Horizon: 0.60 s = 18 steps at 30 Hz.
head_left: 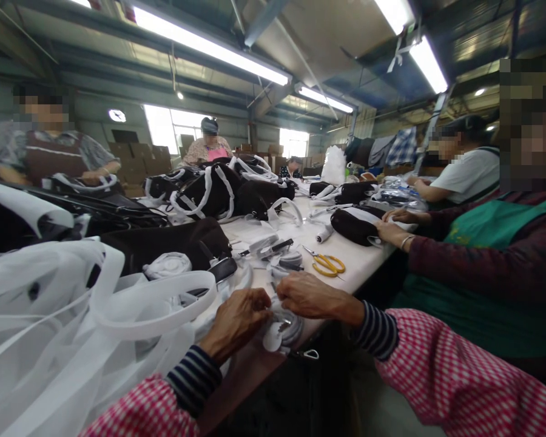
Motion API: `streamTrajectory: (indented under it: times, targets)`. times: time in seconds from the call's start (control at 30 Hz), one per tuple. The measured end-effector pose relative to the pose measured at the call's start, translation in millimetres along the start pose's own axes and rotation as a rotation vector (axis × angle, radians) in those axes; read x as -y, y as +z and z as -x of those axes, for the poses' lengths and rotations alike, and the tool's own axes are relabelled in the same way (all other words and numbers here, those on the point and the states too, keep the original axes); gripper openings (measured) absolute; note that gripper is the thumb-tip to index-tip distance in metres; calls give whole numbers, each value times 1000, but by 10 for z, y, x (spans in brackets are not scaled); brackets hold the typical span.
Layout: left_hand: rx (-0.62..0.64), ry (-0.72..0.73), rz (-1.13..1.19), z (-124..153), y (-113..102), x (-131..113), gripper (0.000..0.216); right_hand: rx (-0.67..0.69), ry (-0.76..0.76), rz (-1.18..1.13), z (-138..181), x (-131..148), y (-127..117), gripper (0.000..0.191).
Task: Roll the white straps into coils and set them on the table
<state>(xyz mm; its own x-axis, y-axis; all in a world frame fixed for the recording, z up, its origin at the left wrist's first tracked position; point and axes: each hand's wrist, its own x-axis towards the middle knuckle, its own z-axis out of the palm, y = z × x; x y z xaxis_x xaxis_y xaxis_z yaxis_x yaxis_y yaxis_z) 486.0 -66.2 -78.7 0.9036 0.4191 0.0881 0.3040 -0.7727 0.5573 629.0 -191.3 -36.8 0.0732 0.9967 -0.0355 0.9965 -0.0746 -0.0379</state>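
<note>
Near the table's front edge lies a coiled strap [291, 328] wrapped in white material, with a metal snap hook [311, 354] sticking out over the edge. My left hand [239, 321] is closed at the coil's upper left, thumb and fingers pinched together. From the right, my right hand [316, 295] bends over the coil's top, its fingers also pinched. Both hands seem to grip the strap's wrapping, though the fingertips partly hide it. Just beyond them are more wrapped straps [284, 258] and yellow-handled scissors [330, 264].
Loose white strips [152, 315] heap up on my left beside a dark bag [164, 243]. Several black bags with white-wrapped handles [204, 194] fill the far table [250, 233]. At right, a co-worker in a green apron [473, 273] handles a dark bag [355, 224]. Other people work around the table.
</note>
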Motion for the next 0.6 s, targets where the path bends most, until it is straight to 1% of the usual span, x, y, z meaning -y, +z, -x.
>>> streamTrajectory:
  times: [0.1, 0.2, 0.37, 0.47, 0.6]
  targets:
    - [16, 23, -29, -45, -22, -8, 19, 51, 13, -76, -97, 0, -27, 16]
    - [12, 42, -52, -69, 12, -7, 18, 63, 53, -110, -126, 9, 14, 18]
    - [-9, 95, -126, -66, 86, 30, 22, 54, 148, 41, -103, 106, 93, 26]
    - [-23, 100, -166, -74, 88, 48, 22, 47, 149, 110, -105, 171, 85, 29]
    - [-1, 88, -181, -86, 52, 21, 19, 34, 128, 150, -102, 180, 88, 24]
